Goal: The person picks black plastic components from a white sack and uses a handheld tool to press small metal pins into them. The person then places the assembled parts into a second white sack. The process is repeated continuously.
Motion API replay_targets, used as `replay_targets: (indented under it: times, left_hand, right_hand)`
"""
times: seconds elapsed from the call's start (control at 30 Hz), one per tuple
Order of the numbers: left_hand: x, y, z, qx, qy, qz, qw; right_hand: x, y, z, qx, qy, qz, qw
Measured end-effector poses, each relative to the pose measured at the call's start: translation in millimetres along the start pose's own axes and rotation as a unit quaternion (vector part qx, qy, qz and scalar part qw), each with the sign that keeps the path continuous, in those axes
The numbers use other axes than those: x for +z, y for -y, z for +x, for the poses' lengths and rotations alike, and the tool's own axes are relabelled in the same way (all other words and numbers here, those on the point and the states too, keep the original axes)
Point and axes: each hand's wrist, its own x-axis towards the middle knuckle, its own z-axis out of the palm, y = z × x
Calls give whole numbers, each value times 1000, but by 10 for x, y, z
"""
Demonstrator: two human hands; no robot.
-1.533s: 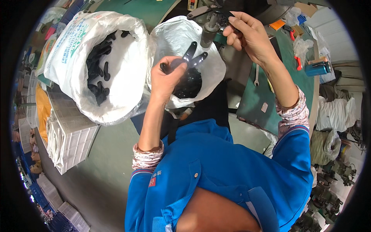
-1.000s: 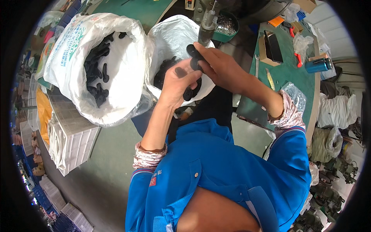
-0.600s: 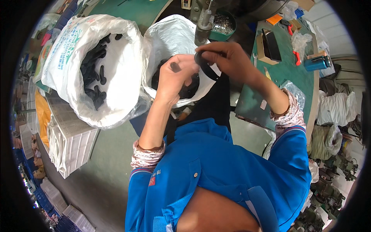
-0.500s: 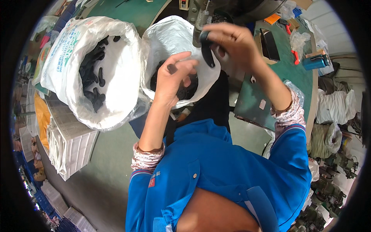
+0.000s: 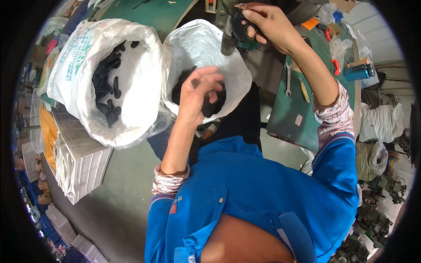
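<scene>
My left hand [image 5: 195,96] is over the mouth of the middle white bag [image 5: 193,37], its fingers curled around a small black piece [image 5: 195,82] whose rounded end shows. More black pieces [image 5: 208,108] lie in that bag just below the hand. Farther off to the right, my right hand [image 5: 269,26] is beside an upright metal post [image 5: 227,41]. Its thumb and fingers are drawn together at a dark curved form [image 5: 238,26]; whether this is a held piece or a dish rim I cannot tell.
To the left a larger white bag [image 5: 136,94] holds several black curved pieces [image 5: 107,74]. A wrench [image 5: 288,79] and a yellowish tool [image 5: 304,90] lie on the green table [image 5: 280,116] at right, with a blue bottle [image 5: 357,72] beyond. White crates [image 5: 87,175] stand lower left.
My right hand has moved away and slightly left to the post, and the black curved piece it held no longer shows plainly. The wrench is uncovered. My left hand has shifted slightly.
</scene>
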Motion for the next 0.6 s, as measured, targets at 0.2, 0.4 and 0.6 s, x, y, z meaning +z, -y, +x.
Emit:
replay_targets:
  times: [0.2, 0.4, 0.6]
  left_hand:
    - [-53, 18, 31, -7, -3, -14, 1000]
    - [-66, 51, 41, 14, -14, -62, 998]
    - [-165, -48, -26, 87, -58, -206, 973]
  right_hand:
    - [-17, -146, -319, 4, -12, 15, 1000]
    - [-37, -158, -374, -24, 10, 67, 997]
    - [-14, -103, -440, -51, -30, 103, 993]
